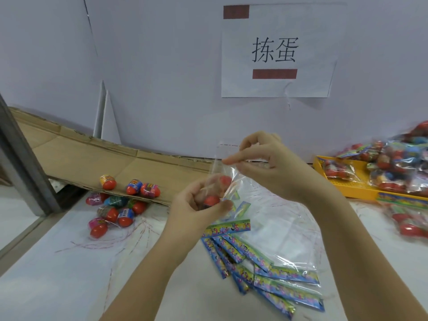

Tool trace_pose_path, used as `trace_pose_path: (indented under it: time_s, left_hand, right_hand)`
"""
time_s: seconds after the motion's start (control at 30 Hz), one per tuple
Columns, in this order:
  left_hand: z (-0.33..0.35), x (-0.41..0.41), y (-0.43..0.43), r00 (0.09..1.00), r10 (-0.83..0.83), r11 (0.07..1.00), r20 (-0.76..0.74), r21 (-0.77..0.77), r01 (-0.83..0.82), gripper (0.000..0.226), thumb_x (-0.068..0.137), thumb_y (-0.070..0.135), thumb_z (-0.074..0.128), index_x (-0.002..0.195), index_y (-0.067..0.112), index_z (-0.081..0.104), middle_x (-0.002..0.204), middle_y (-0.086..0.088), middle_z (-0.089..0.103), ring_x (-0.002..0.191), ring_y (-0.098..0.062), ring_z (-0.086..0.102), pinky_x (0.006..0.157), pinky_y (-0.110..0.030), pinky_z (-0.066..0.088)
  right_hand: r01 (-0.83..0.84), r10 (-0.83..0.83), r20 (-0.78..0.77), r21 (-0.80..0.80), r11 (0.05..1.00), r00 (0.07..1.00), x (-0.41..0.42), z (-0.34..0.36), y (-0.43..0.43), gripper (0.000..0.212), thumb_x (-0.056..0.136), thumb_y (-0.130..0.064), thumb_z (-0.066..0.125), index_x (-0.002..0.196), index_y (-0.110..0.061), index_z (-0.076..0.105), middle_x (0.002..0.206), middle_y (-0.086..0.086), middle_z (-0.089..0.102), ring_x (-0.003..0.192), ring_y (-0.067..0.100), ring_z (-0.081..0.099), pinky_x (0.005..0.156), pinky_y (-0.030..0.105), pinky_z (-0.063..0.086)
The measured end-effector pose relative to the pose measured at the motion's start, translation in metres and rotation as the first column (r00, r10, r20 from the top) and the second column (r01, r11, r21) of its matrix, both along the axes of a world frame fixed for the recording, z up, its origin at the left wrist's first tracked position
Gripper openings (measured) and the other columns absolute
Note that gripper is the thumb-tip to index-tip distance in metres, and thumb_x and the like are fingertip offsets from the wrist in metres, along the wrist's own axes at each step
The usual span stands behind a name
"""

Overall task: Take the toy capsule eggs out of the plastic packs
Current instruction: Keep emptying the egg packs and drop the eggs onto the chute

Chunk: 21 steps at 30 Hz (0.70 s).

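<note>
Eggs point(212, 200) held in left hand point(192, 215), right hand point(261, 163) pinching pack point(242, 181), over white table point(58, 279).

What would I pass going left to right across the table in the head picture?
Grey post → loose capsule eggs → left hand, holding an egg → right hand, pinching the clear pack → yellow tray of full packs.

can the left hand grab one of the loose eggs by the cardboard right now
Probably not yet: the left hand is full, gripping an egg in the clear pack that the right hand pinches. Nothing lies between it and the loose eggs.
</note>
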<state>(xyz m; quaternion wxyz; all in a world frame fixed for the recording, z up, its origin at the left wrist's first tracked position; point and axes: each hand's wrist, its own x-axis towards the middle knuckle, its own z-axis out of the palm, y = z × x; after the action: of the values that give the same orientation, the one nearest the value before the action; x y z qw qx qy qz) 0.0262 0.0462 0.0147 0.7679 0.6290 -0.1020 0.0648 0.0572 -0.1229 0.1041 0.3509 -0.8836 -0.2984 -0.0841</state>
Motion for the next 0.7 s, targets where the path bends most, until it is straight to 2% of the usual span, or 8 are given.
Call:
trace_pose_path:
  time_s: [0.07, 0.13, 0.2, 0.27, 0.3, 0.4, 0.53, 0.7]
  left_hand:
    - [0.002, 0.000, 0.000, 0.999, 0.039, 0.999, -0.019, -0.018, -0.039, 0.040, 0.064, 0.008, 0.080, 0.099, 0.025, 0.076, 0.087, -0.004, 0.076, 0.076, -0.013, 0.071, 0.064, -0.019, 0.054]
    - [0.005, 0.000, 0.002, 0.998, 0.060, 0.997, -0.036, -0.045, -0.061, 0.036, 0.063, 0.010, 0.079, 0.094, 0.026, 0.077, 0.085, -0.004, 0.076, 0.074, -0.013, 0.071, 0.063, -0.019, 0.055]
    - [0.008, -0.001, 0.003, 0.996, 0.068, 0.995, -0.054, -0.064, -0.072, 0.035, 0.058, 0.014, 0.079, 0.089, 0.030, 0.079, 0.086, -0.005, 0.077, 0.075, -0.016, 0.072, 0.063, -0.020, 0.056]
    - [0.010, -0.002, 0.004, 0.995, 0.073, 0.995, -0.065, -0.067, -0.077, 0.034, 0.056, 0.017, 0.079, 0.087, 0.032, 0.079, 0.087, -0.006, 0.077, 0.077, -0.017, 0.072, 0.064, -0.021, 0.057]
    - [0.010, -0.002, 0.003, 0.995, 0.077, 0.995, -0.062, -0.054, -0.081, 0.033, 0.055, 0.020, 0.079, 0.085, 0.033, 0.079, 0.087, -0.005, 0.077, 0.078, -0.017, 0.072, 0.064, -0.020, 0.056]
    - [0.011, -0.003, 0.003, 0.993, 0.105, 0.994, -0.057, -0.014, -0.106, 0.025, 0.052, 0.029, 0.079, 0.077, 0.030, 0.079, 0.081, -0.004, 0.075, 0.077, -0.017, 0.069, 0.064, -0.020, 0.056]
    - [0.010, -0.002, 0.004, 0.990, 0.128, 0.992, -0.067, -0.012, -0.129, 0.030, 0.055, 0.023, 0.081, 0.085, 0.024, 0.077, 0.083, -0.002, 0.075, 0.077, -0.014, 0.071, 0.065, -0.021, 0.056]
    - [0.008, -0.001, 0.002, 0.992, 0.106, 0.991, -0.068, -0.074, -0.111, 0.064, 0.051, 0.015, 0.082, 0.113, 0.019, 0.066, 0.093, -0.002, 0.077, 0.081, -0.015, 0.074, 0.064, -0.025, 0.058]
  right_hand:
    - [0.001, -0.003, 0.017, 0.126, 0.992, 1.000, 0.001, -0.002, 0.002, 0.024, 0.095, -0.026, 0.056, 0.104, -0.047, 0.063, 0.107, -0.015, 0.043, 0.105, -0.001, 0.037, 0.089, 0.007, 0.030]
    - [0.040, -0.047, 0.012, 0.354, 0.934, 0.999, 0.004, -0.005, 0.005, 0.029, 0.091, -0.037, 0.057, 0.115, -0.052, 0.052, 0.117, -0.010, 0.042, 0.103, 0.003, 0.043, 0.090, 0.020, 0.039]
    - [0.075, -0.014, -0.133, 0.469, 0.880, 0.991, 0.005, -0.007, 0.006, 0.052, 0.077, -0.050, 0.063, 0.124, -0.053, 0.041, 0.123, -0.008, 0.044, 0.104, 0.007, 0.052, 0.086, 0.029, 0.048]
    - [0.044, 0.092, -0.324, 0.388, 0.920, 0.942, 0.008, -0.013, 0.007, 0.071, 0.068, -0.048, 0.078, 0.128, -0.044, 0.041, 0.119, -0.004, 0.057, 0.101, 0.010, 0.062, 0.081, 0.029, 0.051]
    - [0.009, 0.132, -0.395, 0.334, 0.942, 0.909, 0.008, -0.017, 0.009, 0.071, 0.067, -0.040, 0.084, 0.127, -0.037, 0.047, 0.112, 0.000, 0.065, 0.098, 0.012, 0.066, 0.083, 0.032, 0.052]
    - [-0.012, 0.124, -0.377, 0.286, 0.958, 0.918, 0.008, -0.024, 0.020, 0.038, 0.071, -0.020, 0.084, 0.104, -0.015, 0.067, 0.095, 0.015, 0.072, 0.086, 0.026, 0.068, 0.088, 0.048, 0.053]
    - [-0.001, 0.144, -0.318, 0.411, 0.912, 0.937, 0.007, -0.027, 0.029, 0.023, 0.072, -0.007, 0.081, 0.091, -0.012, 0.070, 0.088, 0.015, 0.070, 0.072, 0.017, 0.059, 0.067, 0.031, 0.047]
    - [0.020, 0.135, -0.321, 0.438, 0.899, 0.937, 0.007, -0.029, 0.034, 0.030, 0.071, 0.000, 0.073, 0.088, -0.025, 0.068, 0.069, -0.009, 0.063, 0.061, 0.004, 0.056, 0.058, 0.019, 0.044]
